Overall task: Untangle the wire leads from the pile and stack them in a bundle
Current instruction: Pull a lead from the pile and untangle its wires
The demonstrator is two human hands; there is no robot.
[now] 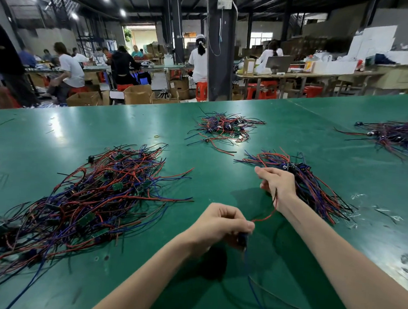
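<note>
Your green worktable (223, 141) looks split into zones on purpose. The big tangled pile (94, 195) sits to your left as the source. The neater bundle (316, 186) is on the right with its wires mostly running the same way, so I'd say finished leads land there.

Your right hand (277, 183) is right beside that bundle, fingers curled round a red wire lead (267, 215). Your left hand (219, 224), nearer you, pinches the same lead at its small dark component (242, 239). Stretched between your hands, it hangs clear of both heaps, probably to straighten it before stacking.

No brand, label or writing I can read on any of it.
</note>
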